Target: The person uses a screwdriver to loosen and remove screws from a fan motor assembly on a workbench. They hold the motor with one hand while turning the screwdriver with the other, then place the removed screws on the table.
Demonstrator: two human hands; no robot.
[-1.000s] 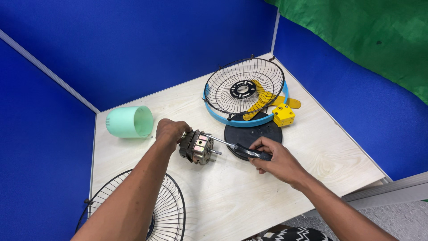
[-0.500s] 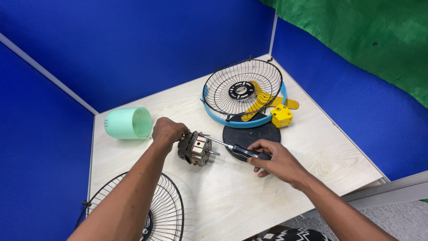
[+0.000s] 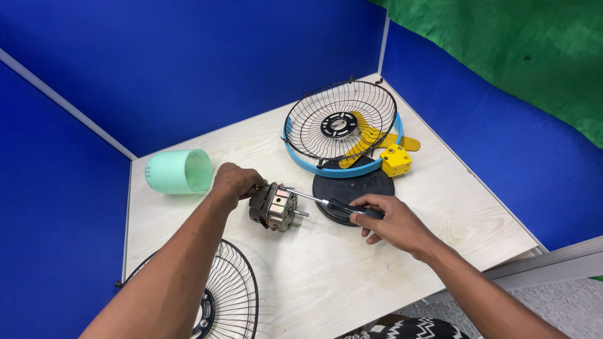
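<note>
Your left hand [image 3: 233,182] has its grip clamped on the motor [image 3: 274,206] at mid-desk [image 3: 326,276]; your right hand [image 3: 391,221] is closed around the screwdriver [image 3: 331,204], tip touching the motor.

- No packages, labels, signs or screens show anywhere in this view.
</note>
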